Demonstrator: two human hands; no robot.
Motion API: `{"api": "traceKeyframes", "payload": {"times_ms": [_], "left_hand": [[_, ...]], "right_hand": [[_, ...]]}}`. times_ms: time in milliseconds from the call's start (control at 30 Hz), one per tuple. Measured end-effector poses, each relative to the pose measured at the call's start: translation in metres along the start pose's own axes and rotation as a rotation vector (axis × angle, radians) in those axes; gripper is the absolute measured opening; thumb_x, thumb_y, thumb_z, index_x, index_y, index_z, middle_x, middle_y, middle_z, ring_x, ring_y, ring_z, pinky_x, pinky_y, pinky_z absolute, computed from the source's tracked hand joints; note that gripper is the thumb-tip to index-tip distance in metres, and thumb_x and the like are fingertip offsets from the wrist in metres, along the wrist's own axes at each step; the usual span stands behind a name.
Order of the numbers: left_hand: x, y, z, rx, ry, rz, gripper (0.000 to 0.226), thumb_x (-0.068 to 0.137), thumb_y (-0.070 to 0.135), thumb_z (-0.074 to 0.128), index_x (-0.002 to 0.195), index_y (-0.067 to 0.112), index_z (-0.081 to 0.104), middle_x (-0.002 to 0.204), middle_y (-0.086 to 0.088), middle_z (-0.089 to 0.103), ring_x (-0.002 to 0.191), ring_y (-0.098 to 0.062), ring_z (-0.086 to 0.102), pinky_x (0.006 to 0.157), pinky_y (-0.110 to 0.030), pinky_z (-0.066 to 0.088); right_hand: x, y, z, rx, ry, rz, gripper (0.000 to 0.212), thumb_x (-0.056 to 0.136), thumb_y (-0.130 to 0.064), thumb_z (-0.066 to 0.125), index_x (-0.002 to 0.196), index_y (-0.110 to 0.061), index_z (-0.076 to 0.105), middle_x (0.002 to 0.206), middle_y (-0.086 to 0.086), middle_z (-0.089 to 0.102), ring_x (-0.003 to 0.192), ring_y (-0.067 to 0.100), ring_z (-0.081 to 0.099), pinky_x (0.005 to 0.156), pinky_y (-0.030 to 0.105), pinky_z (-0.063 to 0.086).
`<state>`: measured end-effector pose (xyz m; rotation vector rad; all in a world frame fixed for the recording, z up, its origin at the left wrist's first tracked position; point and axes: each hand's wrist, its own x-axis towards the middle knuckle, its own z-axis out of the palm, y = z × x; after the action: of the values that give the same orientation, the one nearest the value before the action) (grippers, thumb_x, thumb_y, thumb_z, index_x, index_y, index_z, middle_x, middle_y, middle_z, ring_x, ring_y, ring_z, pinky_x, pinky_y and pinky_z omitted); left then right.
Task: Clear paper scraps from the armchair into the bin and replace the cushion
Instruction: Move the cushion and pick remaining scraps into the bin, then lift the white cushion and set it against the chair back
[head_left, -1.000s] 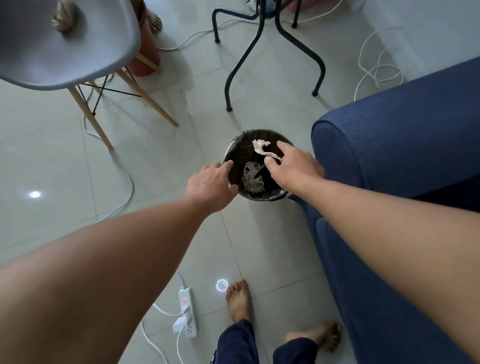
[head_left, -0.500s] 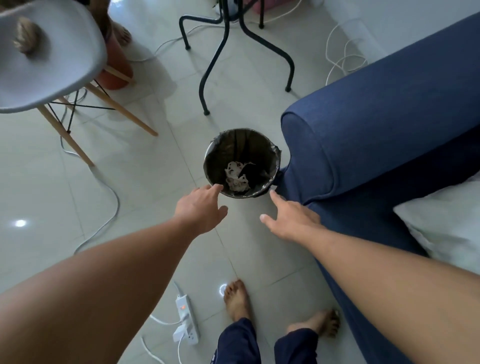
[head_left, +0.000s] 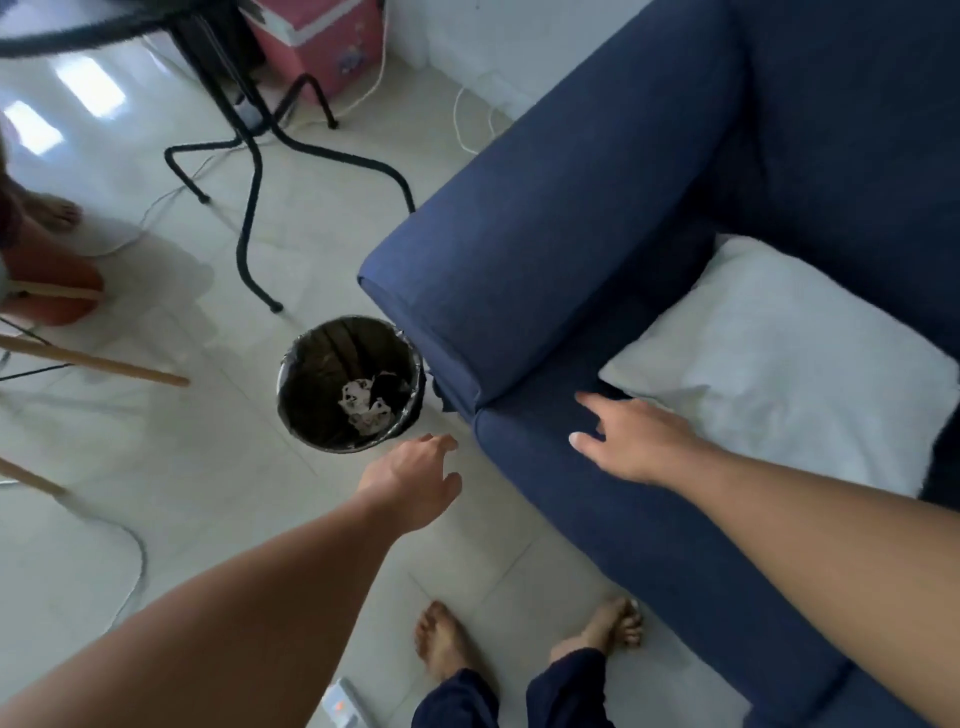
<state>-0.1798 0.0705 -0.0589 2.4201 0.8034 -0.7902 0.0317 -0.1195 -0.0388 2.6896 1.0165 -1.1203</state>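
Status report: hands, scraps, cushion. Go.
Left hand open, empty, near bin. Right hand open over armchair seat. Paper scraps binned. Cushion on seat, nothing blocking.

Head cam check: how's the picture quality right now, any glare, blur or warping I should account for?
Head view: window glare on the floor tiles at upper left; wide-angle bending curves the armchair and the forearms; slight softness on the right hand and left hand; the bin interior is dark, scraps readable.
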Motion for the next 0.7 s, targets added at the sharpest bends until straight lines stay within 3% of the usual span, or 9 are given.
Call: {"api": "traceKeyframes", "payload": {"times_ms": [133, 233, 333, 500, 700], "left_hand": [[0.021, 0.07, -0.009, -0.042, 0.003, 0.13, 0.057, 0.09, 0.056, 0.049, 0.14, 0.028, 0.053, 0.137, 0.002, 0.06, 0.126, -0.027, 0.058, 0.099, -0.043, 0.05], [0.038, 0.12, -0.025, -0.012, 0.037, 0.191, 0.054, 0.098, 0.052, 0.054, 0.146, 0.029, 0.049, 0.14, 0.003, 0.057, 0.128, -0.023, 0.055, 0.101, -0.042, 0.048], [0.054, 0.166, -0.045, 0.048, 0.055, 0.251, 0.054, 0.1, 0.053, 0.051, 0.149, 0.031, 0.044, 0.139, 0.006, 0.056, 0.125, -0.022, 0.056, 0.097, -0.044, 0.051], [0.081, 0.224, -0.07, 0.115, 0.071, 0.307, 0.052, 0.1, 0.049, 0.052, 0.148, 0.029, 0.045, 0.138, 0.003, 0.057, 0.122, -0.022, 0.057, 0.097, -0.044, 0.051], [0.116, 0.279, -0.076, 0.132, 0.08, 0.257, 0.057, 0.098, 0.05, 0.055, 0.15, 0.029, 0.044, 0.139, 0.002, 0.059, 0.121, -0.024, 0.059, 0.097, -0.047, 0.053]], "right_hand": [[-0.02, 0.06, -0.017, 0.081, 0.058, 0.062, 0.065, 0.099, -0.063, 0.046, 0.159, -0.045, 0.027, 0.142, -0.009, 0.059, 0.125, 0.02, 0.058, 0.095, 0.038, 0.05], [-0.031, 0.1, -0.028, 0.125, 0.117, 0.086, 0.063, 0.099, -0.063, 0.045, 0.157, -0.047, 0.026, 0.134, -0.011, 0.061, 0.115, 0.02, 0.061, 0.086, 0.038, 0.051], [-0.038, 0.138, -0.039, 0.159, 0.15, 0.142, 0.068, 0.099, -0.064, 0.041, 0.16, -0.049, 0.016, 0.124, -0.011, 0.064, 0.108, 0.02, 0.062, 0.087, 0.042, 0.055], [-0.054, 0.204, -0.047, 0.236, 0.214, 0.223, 0.068, 0.098, -0.064, 0.039, 0.159, -0.048, 0.016, 0.127, -0.009, 0.064, 0.11, 0.022, 0.062, 0.089, 0.043, 0.055], [-0.07, 0.274, -0.041, 0.336, 0.284, 0.289, 0.07, 0.099, -0.06, 0.041, 0.158, -0.049, 0.007, 0.091, -0.01, 0.066, 0.082, 0.017, 0.064, 0.075, 0.043, 0.058]]}}
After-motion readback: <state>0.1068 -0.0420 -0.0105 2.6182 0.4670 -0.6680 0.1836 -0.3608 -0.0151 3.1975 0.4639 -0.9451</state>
